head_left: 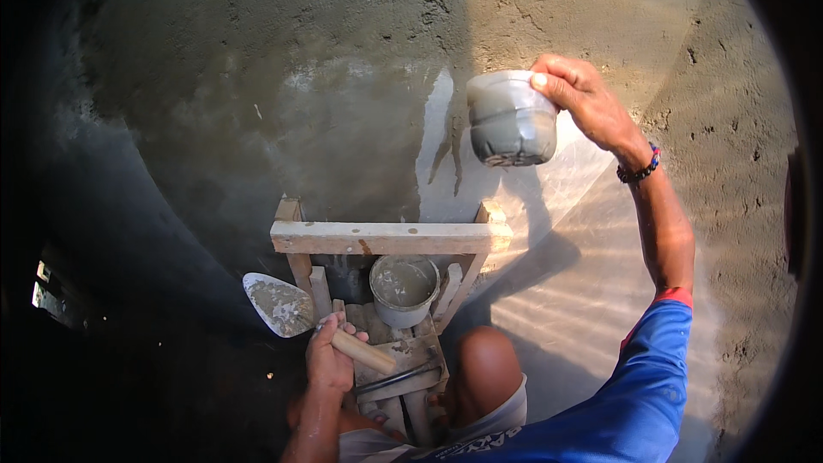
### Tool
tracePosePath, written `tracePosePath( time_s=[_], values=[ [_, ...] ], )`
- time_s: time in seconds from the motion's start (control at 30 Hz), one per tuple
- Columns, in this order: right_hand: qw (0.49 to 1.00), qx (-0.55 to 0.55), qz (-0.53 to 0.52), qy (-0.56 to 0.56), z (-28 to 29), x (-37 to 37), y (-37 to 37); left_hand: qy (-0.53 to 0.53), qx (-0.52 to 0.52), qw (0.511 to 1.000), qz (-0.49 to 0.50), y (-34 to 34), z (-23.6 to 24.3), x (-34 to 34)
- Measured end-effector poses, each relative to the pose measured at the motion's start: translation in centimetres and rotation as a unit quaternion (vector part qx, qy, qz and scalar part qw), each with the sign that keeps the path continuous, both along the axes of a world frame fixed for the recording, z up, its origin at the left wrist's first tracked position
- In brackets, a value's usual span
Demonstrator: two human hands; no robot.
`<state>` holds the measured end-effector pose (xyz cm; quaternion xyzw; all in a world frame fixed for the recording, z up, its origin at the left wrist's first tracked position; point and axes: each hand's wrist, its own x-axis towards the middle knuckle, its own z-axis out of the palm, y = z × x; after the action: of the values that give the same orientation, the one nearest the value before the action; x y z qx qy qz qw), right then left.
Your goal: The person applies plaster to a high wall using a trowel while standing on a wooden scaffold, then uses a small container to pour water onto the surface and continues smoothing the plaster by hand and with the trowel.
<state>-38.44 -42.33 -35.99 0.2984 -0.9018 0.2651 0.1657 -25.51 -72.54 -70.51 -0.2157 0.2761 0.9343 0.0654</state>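
Observation:
My left hand is closed around a trowel low in the head view, near the wooden frame. Wet grey mortar coats the trowel's blade, and its pale wooden handle points toward the lower right. Raised in front of the wall, my right hand grips the rim of a cut-off clear plastic bottle. Grey slurry fills the bottle's lower part. Below it, a small grey bucket with cement-smeared sides stands on a wooden platform; its inside is partly in shadow.
A wooden frame with a crossbar rises between me and the wall. The rough plastered wall has a wet streak down its middle. A dark curved bar lies on the platform by my bare knee. Deep shadow covers the left side.

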Motion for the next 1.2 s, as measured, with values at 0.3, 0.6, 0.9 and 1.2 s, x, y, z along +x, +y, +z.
tracePosePath(
  time_s=[0.3, 0.6, 0.9, 1.2],
  values=[
    [0.961, 0.098, -0.253, 0.050, 14.4, 1.7, 11.0, 0.010, 0.013, 1.000, -0.005, -1.2, 0.1, 0.5],
    [0.879, 0.206, -0.371, 0.219, 8.2, 11.7, 13.0, 0.025, 0.024, 0.998, -0.048, -1.6, 0.5, 0.7],
    [0.945, 0.151, -0.280, 0.073, 6.8, 11.8, 10.1, 0.016, 0.037, 0.998, -0.045, -1.5, 0.1, 0.4],
    [0.971, -0.015, -0.237, -0.021, 7.9, 3.5, 16.1, 0.024, 0.024, 0.998, -0.043, -2.0, -0.3, 0.1]
  ],
)
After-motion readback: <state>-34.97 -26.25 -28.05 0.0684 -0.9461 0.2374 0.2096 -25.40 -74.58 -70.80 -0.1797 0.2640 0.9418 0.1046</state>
